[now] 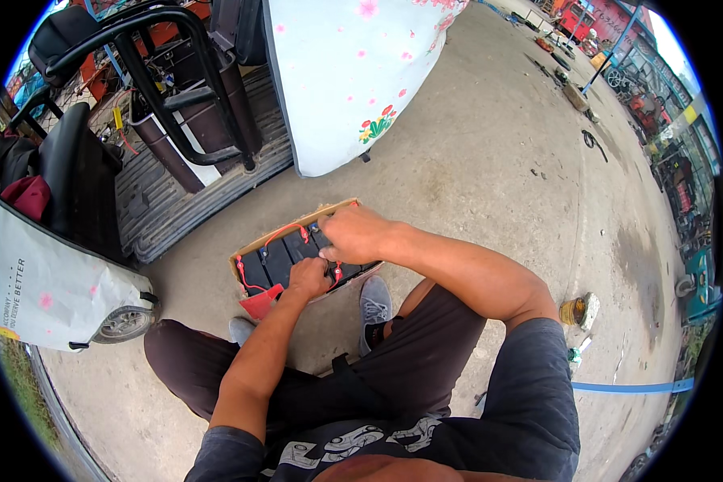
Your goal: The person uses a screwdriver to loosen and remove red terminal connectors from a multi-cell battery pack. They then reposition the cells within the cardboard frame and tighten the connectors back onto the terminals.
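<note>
We are curling our left hand and right hand over black batteries; these are sitting in a cardboard box on the floor. Whether either hand is gripping anything, we cannot tell.

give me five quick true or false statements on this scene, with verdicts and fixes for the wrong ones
1. The left hand and right hand are both at one box. True.
2. The box stands on a wooden bench. False: it is on the concrete floor.
3. The box holds black batteries. True.
4. The person wears gloves. False: both hands are bare.
5. The right shoe is grey. True.
</note>
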`<act>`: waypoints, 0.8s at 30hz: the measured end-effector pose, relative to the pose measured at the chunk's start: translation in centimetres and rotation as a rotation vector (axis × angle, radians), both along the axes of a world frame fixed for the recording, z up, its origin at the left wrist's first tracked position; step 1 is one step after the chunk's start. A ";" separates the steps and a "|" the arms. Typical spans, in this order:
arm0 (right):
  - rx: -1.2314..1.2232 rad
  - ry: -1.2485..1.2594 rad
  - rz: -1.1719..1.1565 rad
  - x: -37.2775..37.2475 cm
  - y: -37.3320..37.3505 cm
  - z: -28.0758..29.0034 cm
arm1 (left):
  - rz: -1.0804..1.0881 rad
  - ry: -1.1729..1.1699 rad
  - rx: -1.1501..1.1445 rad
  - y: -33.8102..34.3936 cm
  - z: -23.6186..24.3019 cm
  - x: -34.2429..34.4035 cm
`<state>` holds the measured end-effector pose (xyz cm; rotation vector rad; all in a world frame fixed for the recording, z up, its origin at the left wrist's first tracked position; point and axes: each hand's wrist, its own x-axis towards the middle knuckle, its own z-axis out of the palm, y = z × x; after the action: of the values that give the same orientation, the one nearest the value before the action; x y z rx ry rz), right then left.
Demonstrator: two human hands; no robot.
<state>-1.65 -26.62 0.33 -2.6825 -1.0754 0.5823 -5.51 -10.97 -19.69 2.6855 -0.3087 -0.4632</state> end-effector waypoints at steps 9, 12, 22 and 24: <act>0.184 -0.143 0.070 -0.1 -0.3 -1.1 | 0.009 0.011 -0.020 -0.1 0.5 0.0; 0.154 -0.073 -0.002 0.0 -0.2 -0.1 | 0.001 0.009 -0.014 -0.2 1.2 -0.1; 0.218 -0.185 0.087 0.0 -0.5 -1.3 | -0.003 -0.006 -0.008 -0.1 0.6 0.0; 0.143 -0.141 0.018 0.1 -0.2 -0.4 | 0.007 -0.004 -0.011 -0.1 0.7 -0.1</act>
<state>-1.52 -26.78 -0.09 -2.6231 -1.1318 0.3102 -5.64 -11.05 -18.96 2.6765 -0.3028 -0.4524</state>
